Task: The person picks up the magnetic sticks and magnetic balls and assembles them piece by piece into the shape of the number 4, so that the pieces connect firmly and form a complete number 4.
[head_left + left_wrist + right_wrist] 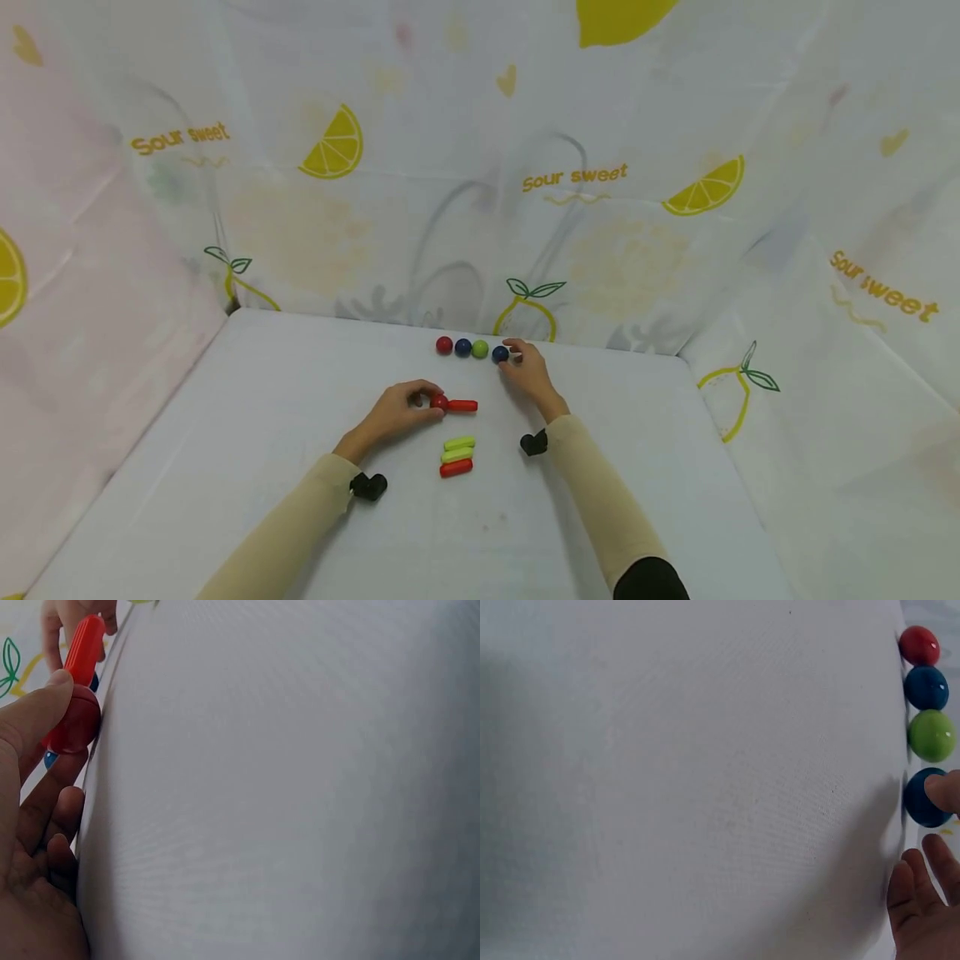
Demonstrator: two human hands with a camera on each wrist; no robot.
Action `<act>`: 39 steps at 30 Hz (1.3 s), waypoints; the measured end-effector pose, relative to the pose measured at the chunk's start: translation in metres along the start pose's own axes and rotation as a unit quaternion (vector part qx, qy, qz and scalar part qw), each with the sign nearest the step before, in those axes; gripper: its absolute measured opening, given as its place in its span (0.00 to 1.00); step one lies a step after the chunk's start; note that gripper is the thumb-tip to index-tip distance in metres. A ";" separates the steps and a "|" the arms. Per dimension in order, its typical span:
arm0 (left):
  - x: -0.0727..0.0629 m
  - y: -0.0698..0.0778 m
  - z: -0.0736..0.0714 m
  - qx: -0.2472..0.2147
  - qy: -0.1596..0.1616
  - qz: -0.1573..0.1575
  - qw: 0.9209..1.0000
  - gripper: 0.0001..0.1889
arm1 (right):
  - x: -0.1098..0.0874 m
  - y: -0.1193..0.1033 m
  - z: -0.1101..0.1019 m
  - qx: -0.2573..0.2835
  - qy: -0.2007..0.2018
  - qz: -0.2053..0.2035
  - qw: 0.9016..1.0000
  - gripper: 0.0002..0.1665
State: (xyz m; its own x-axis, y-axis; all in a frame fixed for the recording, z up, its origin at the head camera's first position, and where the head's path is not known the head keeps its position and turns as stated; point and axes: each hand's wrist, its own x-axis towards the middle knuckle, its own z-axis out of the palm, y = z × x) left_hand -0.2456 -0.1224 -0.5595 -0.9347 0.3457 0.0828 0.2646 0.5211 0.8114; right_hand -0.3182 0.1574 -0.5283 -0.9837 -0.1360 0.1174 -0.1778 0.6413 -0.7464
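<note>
My left hand (397, 410) pinches a red ball (439, 403) between thumb and fingers. A ridged red handle (85, 651) meets the ball and stretches away to the right in the head view. Farther back, my right hand (529, 372) is at a dark blue ball (500, 355), the rightmost of a row. In the right wrist view its thumb (943, 793) presses on that ball, while other fingers (904, 889) stand off it. A green ball (480, 349), another blue ball (463, 348) and a second red ball (444, 345) continue the row to the left.
Two yellow-green handles (459, 443) and one red handle (456, 468) lie stacked side by side nearer the front, between the forearms. A white cloth covers the table (300, 358). Lemon-printed curtains (420, 250) rise behind it and along both sides.
</note>
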 end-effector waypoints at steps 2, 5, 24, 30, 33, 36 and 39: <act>0.000 0.000 -0.001 0.000 0.000 -0.001 1.000 0.19 | 0.001 0.001 0.002 -0.013 0.004 -0.012 1.000 0.25; 0.000 0.000 -0.002 0.000 0.000 -0.006 1.000 0.20 | 0.003 0.002 0.004 -0.021 0.004 -0.016 1.000 0.24; 0.000 0.001 -0.002 0.002 -0.008 -0.011 1.000 0.19 | 0.000 0.002 0.008 0.007 0.025 0.021 0.999 0.20; 0.000 0.002 -0.001 0.001 -0.004 -0.009 1.000 0.19 | -0.002 0.002 0.007 0.014 0.032 0.019 0.999 0.19; 0.000 0.002 0.000 0.000 -0.003 -0.008 1.000 0.19 | -0.002 0.003 0.007 0.017 0.036 0.016 0.999 0.19; 0.001 0.001 0.000 0.005 -0.003 -0.008 1.000 0.19 | -0.002 0.004 0.007 0.027 0.040 0.023 0.999 0.19; 0.002 0.000 0.001 0.003 -0.003 -0.010 1.000 0.19 | -0.004 0.004 0.006 0.040 0.043 0.034 0.998 0.19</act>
State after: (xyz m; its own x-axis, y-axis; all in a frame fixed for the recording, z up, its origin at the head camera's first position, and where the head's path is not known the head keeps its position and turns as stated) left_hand -0.2468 -0.1211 -0.5595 -0.9382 0.3404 0.0629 0.2477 0.5332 0.8089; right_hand -0.3154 0.1562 -0.5360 -0.9927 -0.0268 0.1178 -0.1112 0.5845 -0.8037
